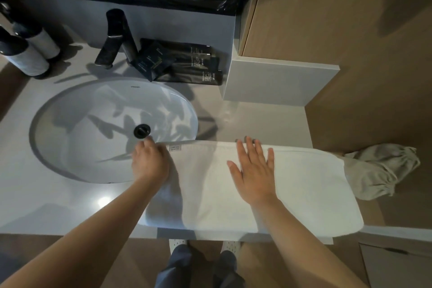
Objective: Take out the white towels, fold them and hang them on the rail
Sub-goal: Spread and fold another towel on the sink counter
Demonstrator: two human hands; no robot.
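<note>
Head view: left grip (149, 161) pinches white towel (292, 189) corner; right grip (253, 170) spread flat on it

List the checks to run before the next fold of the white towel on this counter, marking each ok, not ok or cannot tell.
1. Left hand grips the towel at its far corner, by the label: ok.
2. Right hand lies flat on the towel: ok.
3. Towel clear of the sink: not ok, its left end overlaps the rim.
4. Towel clear of the beige bag: not ok, its right end lies on it.
5. Rail within sight: cannot tell, none in view.
</note>
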